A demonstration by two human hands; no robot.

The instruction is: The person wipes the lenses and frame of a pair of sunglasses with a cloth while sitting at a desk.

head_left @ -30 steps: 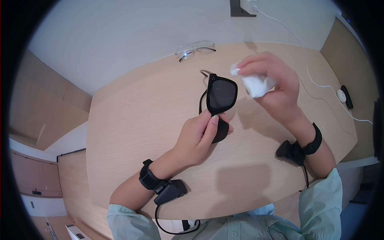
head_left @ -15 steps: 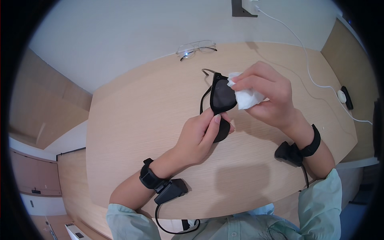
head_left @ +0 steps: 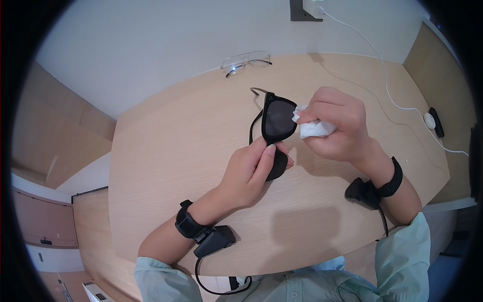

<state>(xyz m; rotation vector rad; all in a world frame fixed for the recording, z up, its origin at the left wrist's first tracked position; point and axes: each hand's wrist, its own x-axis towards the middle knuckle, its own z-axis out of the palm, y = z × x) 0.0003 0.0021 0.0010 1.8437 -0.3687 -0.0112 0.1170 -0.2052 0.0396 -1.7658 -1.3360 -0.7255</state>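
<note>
Black sunglasses (head_left: 279, 120) with dark lenses are held above the table, one lens toward the far side and the other partly behind my fingers. My left hand (head_left: 247, 170) pinches them around the bridge, thumb on top. Their temple arms stick out to the left. A crumpled white tissue (head_left: 317, 129) is bunched in my right hand (head_left: 338, 123), whose fingers are curled tightly over it. The tissue's tip sits right at the far lens's right edge; whether it touches cannot be made out.
Thin-framed clear eyeglasses (head_left: 246, 63) lie at the table's back edge by the wall. A white cable (head_left: 386, 80) runs from a plug (head_left: 314, 7) down the right side, near a small black-and-white object (head_left: 433, 122). Both wrists carry black strapped devices with cords above the wooden table (head_left: 166, 146).
My right hand has drawn slightly away from the far lens and closed more tightly around the tissue, uncovering more of the lens. The sunglasses have shifted slightly left.
</note>
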